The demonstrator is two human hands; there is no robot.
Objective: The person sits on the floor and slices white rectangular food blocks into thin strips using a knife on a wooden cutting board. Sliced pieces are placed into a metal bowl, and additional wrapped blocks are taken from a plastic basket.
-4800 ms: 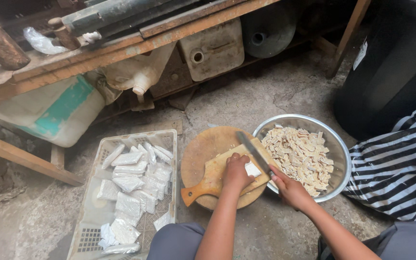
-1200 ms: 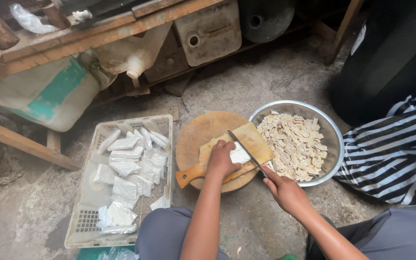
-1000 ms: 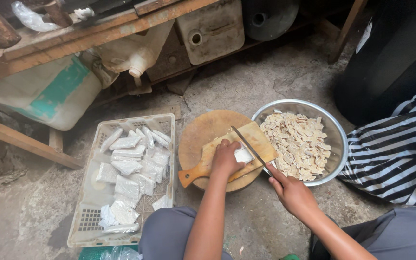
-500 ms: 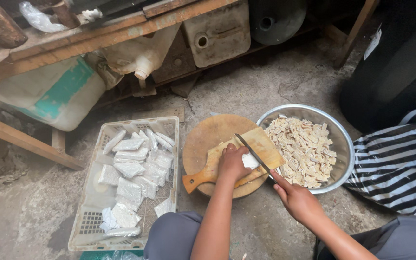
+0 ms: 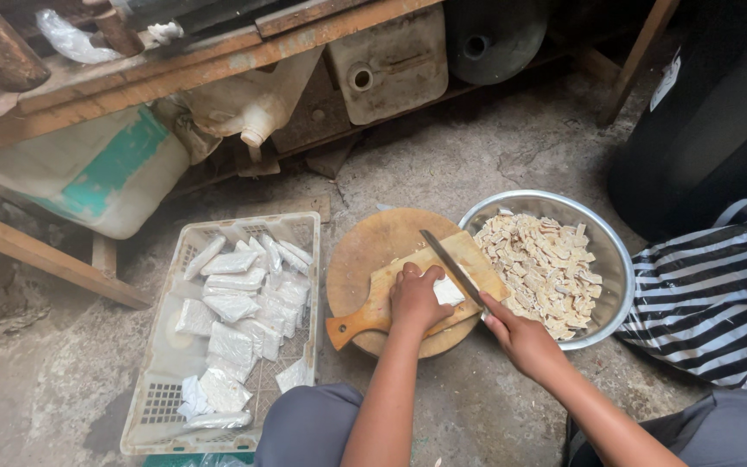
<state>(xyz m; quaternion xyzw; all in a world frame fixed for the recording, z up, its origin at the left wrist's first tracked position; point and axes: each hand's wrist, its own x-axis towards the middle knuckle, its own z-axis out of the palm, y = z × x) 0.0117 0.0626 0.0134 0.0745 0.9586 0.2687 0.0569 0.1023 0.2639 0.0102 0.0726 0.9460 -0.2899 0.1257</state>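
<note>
Clamped in the right hand (image 5: 520, 333), the knife (image 5: 453, 268) still angles over the white block (image 5: 448, 291); the left hand (image 5: 415, 297) stays pressed on it, barely shifted.

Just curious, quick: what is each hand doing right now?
Left hand: closed, pressing the white block on the cutting board.
Right hand: closed around the knife.
</note>
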